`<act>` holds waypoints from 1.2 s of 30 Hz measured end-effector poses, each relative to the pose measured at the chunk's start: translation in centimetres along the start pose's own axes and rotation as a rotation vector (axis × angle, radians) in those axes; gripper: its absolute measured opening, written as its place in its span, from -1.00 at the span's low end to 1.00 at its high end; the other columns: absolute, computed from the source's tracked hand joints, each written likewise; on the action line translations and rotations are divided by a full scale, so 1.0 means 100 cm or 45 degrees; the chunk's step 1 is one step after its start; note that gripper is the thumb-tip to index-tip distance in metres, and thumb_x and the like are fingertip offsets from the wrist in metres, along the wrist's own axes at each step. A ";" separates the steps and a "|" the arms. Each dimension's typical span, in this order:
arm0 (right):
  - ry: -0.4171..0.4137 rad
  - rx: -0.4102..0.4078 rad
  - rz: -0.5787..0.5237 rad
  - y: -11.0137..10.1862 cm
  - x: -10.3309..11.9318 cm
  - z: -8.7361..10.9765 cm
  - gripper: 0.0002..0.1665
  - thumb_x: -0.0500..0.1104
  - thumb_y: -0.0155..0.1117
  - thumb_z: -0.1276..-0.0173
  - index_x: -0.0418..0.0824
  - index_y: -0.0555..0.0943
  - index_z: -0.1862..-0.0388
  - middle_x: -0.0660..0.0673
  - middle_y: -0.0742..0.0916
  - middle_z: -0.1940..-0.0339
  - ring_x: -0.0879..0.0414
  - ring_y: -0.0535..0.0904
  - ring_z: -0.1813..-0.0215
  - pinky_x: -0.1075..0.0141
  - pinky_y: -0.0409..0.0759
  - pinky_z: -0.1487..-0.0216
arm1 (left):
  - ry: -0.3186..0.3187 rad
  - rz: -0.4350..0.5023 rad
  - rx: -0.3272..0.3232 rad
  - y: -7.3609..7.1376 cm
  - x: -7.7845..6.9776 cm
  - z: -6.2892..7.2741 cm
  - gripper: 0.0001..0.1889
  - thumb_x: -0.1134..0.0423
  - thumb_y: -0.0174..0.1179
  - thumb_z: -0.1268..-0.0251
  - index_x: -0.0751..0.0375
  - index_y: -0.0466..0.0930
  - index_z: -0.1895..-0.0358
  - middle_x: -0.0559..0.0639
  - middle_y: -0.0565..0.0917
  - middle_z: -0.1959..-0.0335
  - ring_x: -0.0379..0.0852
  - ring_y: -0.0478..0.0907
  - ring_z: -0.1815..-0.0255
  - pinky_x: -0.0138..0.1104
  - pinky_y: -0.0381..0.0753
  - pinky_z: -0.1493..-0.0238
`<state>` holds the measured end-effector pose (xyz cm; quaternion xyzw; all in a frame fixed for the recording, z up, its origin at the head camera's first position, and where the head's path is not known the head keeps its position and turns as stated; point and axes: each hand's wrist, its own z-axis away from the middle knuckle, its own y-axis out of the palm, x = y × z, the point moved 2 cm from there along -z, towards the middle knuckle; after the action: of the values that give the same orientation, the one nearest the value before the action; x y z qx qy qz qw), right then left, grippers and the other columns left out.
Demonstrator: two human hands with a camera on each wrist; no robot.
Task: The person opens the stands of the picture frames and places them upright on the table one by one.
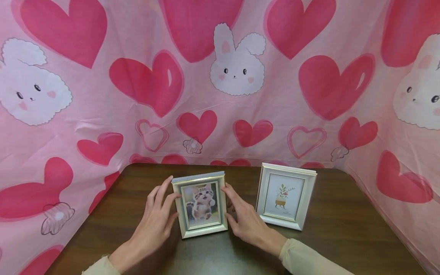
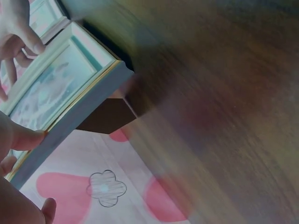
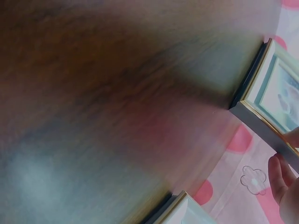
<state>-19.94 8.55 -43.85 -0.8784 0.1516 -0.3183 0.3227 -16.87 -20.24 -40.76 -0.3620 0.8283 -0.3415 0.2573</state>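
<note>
A silver picture frame with a kitten photo (image 1: 202, 204) stands near the middle of the dark wooden table, tilted slightly back. My left hand (image 1: 155, 214) grips its left edge. In the left wrist view, the thumb (image 2: 29, 138) lies on the front rim and a fingertip shows behind. My right hand (image 1: 248, 221) holds the opposite edge; its thumb and fingers (image 3: 279, 179) pinch the side in the right wrist view. A brown support leg (image 2: 108, 116) sticks out behind this frame. To the right stands a second, white picture frame with a potted-plant print (image 1: 283, 196), untouched.
The brown wooden table (image 1: 343, 229) fills the lower part of the head view. A pink cloth (image 1: 240, 107) printed with hearts and rabbits hangs around its back and sides.
</note>
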 end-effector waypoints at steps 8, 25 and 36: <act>-0.001 0.012 0.019 0.000 0.000 0.000 0.15 -0.46 0.54 -0.23 -0.06 0.18 -0.69 -0.21 0.33 -0.67 0.10 0.69 0.01 0.17 0.72 0.06 | -0.008 0.018 0.020 0.003 0.004 -0.003 -0.37 0.55 0.52 -0.03 0.23 0.50 -0.21 0.15 -0.02 -0.73 0.36 0.16 -0.42 0.16 0.23 -0.30; 0.011 0.018 0.054 -0.001 -0.003 0.002 0.15 -0.44 0.54 -0.24 -0.08 0.16 -0.70 -0.20 0.32 -0.67 0.08 0.69 0.02 0.18 0.71 0.06 | -0.004 0.046 0.056 0.006 0.010 -0.012 -0.35 0.56 0.52 -0.04 0.22 0.48 -0.23 0.20 0.01 -0.71 0.36 0.18 -0.42 0.20 0.27 -0.30; 0.013 0.043 0.059 -0.003 -0.003 0.002 0.16 -0.43 0.52 -0.27 -0.04 0.12 -0.72 -0.13 0.25 -0.71 0.09 0.66 -0.06 0.15 0.70 0.00 | -0.038 0.051 0.085 0.007 0.011 -0.013 -0.36 0.55 0.51 -0.07 0.21 0.47 -0.24 0.16 -0.02 -0.73 0.34 0.15 -0.44 0.21 0.26 -0.32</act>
<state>-20.01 8.94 -43.89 -0.8674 0.1681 -0.3177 0.3441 -18.66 -20.22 -40.64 -0.3417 0.8197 -0.3583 0.2881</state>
